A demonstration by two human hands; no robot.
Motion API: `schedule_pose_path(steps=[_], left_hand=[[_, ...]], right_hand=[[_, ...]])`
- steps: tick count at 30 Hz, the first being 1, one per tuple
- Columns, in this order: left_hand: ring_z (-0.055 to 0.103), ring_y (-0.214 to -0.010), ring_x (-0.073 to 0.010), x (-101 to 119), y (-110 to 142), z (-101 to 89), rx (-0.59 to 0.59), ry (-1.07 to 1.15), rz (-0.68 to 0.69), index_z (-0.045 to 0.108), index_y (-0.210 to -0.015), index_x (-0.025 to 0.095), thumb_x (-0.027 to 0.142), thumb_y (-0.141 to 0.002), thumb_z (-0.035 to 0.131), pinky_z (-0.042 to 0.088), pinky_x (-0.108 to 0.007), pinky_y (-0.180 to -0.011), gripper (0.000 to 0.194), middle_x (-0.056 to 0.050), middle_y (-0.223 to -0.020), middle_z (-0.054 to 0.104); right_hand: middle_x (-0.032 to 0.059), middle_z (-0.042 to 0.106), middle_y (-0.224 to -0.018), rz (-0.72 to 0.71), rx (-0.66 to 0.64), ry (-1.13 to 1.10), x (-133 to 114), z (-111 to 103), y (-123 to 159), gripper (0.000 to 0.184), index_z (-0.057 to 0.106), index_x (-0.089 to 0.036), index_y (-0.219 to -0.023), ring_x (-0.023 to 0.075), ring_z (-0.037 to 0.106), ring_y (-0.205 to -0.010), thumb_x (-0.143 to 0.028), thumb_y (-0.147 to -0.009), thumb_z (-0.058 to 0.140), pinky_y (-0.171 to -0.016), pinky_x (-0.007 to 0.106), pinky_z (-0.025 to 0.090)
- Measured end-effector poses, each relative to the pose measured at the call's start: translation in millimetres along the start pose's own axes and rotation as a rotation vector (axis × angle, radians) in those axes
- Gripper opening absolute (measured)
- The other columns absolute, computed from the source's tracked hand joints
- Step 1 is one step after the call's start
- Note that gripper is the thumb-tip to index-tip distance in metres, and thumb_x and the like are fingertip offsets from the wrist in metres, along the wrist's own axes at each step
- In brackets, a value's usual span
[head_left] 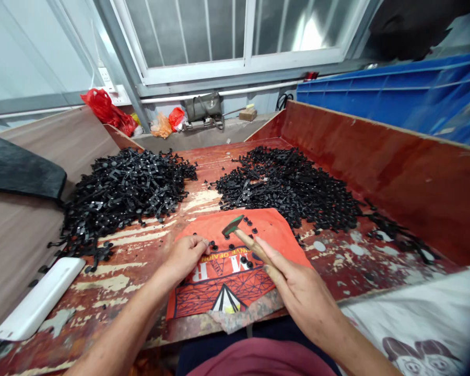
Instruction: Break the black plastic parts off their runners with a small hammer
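My right hand (293,277) is wrapped round the wooden handle of a small hammer (254,245). Its green head hangs over an orange-red printed cloth (266,222) on the bench. To the left, my left hand (186,256) is closed in a pinch above the same cloth, with a small black round-headed part (213,244) at the fingertips. Several more such black parts (249,265) lie loose on the cloth around the hammer. The cloth shows white and yellow lettering, upside down from here.
Large heaps of black parts lie on the worn red bench, a left heap (129,183) and a right heap (293,188). A white power bank-like device (41,297) lies at the left. A red board (376,156) walls the right side, with a blue crate (391,94) behind it.
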State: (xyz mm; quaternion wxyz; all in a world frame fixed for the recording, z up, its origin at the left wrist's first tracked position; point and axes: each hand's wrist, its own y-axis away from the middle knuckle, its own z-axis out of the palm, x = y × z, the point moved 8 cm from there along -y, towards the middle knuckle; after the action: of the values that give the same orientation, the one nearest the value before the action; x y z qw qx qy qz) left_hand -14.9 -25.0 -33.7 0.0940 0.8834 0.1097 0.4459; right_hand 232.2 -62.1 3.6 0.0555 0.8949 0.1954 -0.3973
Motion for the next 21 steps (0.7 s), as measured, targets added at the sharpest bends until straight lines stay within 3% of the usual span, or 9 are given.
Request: schedule_pose_path(steps=[7, 11, 16, 18, 21], left_hand=[[0.035, -0.039, -0.0106, 0, -7, 3.7, -0.026, -0.15, 0.056, 0.059, -0.062, 0.02, 0.04, -0.08, 0.046, 0.024, -0.024, -0.046, 0.03, 0.005, -0.045, 0.044], [0.037, -0.042, -0.0105, -4, -10, 3.0, -0.018, -0.139, 0.05, 0.059, -0.059, 0.019, 0.042, -0.079, 0.049, 0.022, -0.024, -0.045, 0.031, 0.003, -0.047, 0.047], [0.039, -0.043, -0.0107, -9, -12, 3.8, -0.016, -0.069, 0.019, 0.059, -0.059, 0.019, 0.049, -0.077, 0.054, 0.023, -0.022, -0.045, 0.036, 0.003, -0.046, 0.048], [0.039, -0.042, -0.0104, -10, -12, 4.8, -0.025, -0.049, 0.019, 0.058, -0.058, 0.019, 0.049, -0.077, 0.054, 0.024, -0.022, -0.045, 0.036, 0.003, -0.046, 0.047], [0.039, -0.042, -0.0102, -11, -13, 5.7, -0.032, -0.031, 0.031, 0.058, -0.059, 0.018, 0.047, -0.078, 0.056, 0.023, -0.021, -0.044, 0.035, 0.004, -0.046, 0.047]], right_hand=[[-0.0015, 0.06, -0.138, -0.034, 0.0, 0.014, -7, -2, 3, 0.053, 0.031, -0.037, -0.153, 0.0205, 0.062, -0.121, -0.022, -0.102, 0.036, -0.1, 0.037, 0.051], [0.0003, 0.067, -0.129, -0.05, -0.015, 0.062, -12, -4, 0, 0.055, 0.031, -0.036, -0.153, 0.0215, 0.068, -0.109, -0.021, -0.101, 0.038, -0.096, 0.037, 0.054], [0.0042, 0.071, -0.123, -0.131, 0.099, 0.139, -22, -8, -3, 0.052, 0.033, -0.031, -0.153, 0.0216, 0.07, -0.103, -0.024, -0.102, 0.037, -0.092, 0.036, 0.055], [0.0049, 0.074, -0.113, -0.127, 0.101, 0.236, -23, -4, -5, 0.053, 0.035, -0.032, -0.153, 0.0226, 0.072, -0.095, -0.021, -0.1, 0.04, -0.086, 0.036, 0.057], [0.0018, 0.077, -0.09, -0.095, -0.004, 0.379, -21, 8, -8, 0.057, 0.038, -0.036, -0.15, 0.0241, 0.074, -0.078, -0.018, -0.097, 0.045, -0.07, 0.034, 0.059]])
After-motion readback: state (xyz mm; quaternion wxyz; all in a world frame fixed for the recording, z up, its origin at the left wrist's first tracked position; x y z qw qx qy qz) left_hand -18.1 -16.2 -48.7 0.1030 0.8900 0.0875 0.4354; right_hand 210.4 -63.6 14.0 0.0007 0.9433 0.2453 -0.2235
